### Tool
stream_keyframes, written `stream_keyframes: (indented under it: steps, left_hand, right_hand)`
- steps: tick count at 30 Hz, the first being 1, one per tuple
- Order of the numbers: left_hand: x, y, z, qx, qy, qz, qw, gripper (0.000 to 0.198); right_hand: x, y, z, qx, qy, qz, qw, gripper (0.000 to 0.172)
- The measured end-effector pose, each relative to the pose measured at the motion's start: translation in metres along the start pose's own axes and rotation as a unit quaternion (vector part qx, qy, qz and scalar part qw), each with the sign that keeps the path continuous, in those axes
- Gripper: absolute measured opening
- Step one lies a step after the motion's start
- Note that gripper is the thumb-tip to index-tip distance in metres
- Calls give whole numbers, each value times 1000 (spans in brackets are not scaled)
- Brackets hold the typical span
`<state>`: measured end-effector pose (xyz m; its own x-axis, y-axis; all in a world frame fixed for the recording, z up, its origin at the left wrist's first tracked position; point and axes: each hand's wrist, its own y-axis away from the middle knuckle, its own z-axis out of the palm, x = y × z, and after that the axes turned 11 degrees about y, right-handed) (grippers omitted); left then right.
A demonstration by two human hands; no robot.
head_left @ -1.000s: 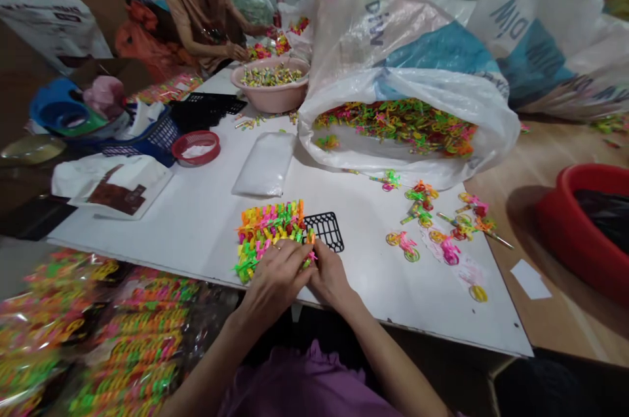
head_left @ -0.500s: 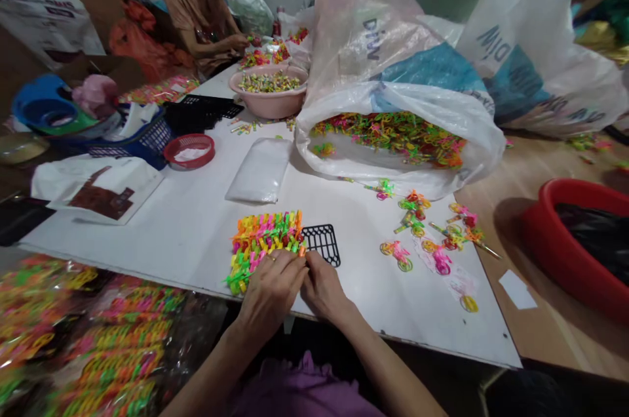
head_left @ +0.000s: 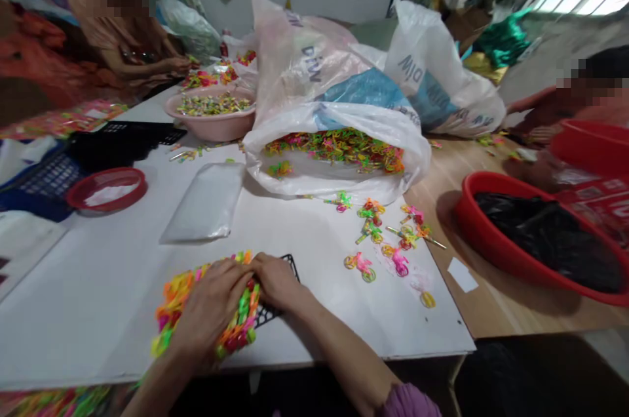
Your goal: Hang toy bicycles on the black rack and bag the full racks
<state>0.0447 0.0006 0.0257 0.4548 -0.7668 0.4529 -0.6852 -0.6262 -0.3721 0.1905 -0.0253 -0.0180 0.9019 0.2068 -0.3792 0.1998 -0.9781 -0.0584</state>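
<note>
Rows of colourful plastic toys (head_left: 240, 332) cover most of a black grid tray (head_left: 268, 317) near the table's front edge. My left hand (head_left: 213, 296) lies over the toys, fingers bent and pointing right. Against its fingertips, my right hand (head_left: 276, 280) has its fingers curled at the tray's far side. What the fingertips pinch between them is hidden. To the right, loose toys (head_left: 361, 266) lie scattered on the white table. An open white sack (head_left: 339, 184) full of similar toys rests beyond the hands.
A stack of clear plastic bags (head_left: 206, 200) and a red basket (head_left: 140, 189) are at left. Behind stands a pink basin (head_left: 216, 125) of small pieces. A red tub (head_left: 521, 273) with a black bag is at right. Two people sit at the far left and far right.
The view has swung to the right, showing a second person. The tray and toys now sit turned at an angle, and my hands have moved to the tray's far side.
</note>
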Motion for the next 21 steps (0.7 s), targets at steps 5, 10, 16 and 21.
stream_keyframes:
  steps: [5, 10, 16, 21]
  left_hand:
    - [-8, 14, 3, 70, 4, 92, 993, 21]
    - [-11, 14, 5, 30, -3, 111, 993, 18]
    - [-6, 11, 5, 47, -5, 122, 991, 20]
    - [0, 7, 3, 25, 2, 58, 998, 19]
  right_hand:
    - [7, 16, 1, -11, -4, -44, 999, 18]
    - [95, 5, -64, 30, 61, 127, 990, 21]
    - [142, -7, -95, 5, 270, 238, 933, 26]
    - [101, 50, -57, 22, 262, 100, 960, 20]
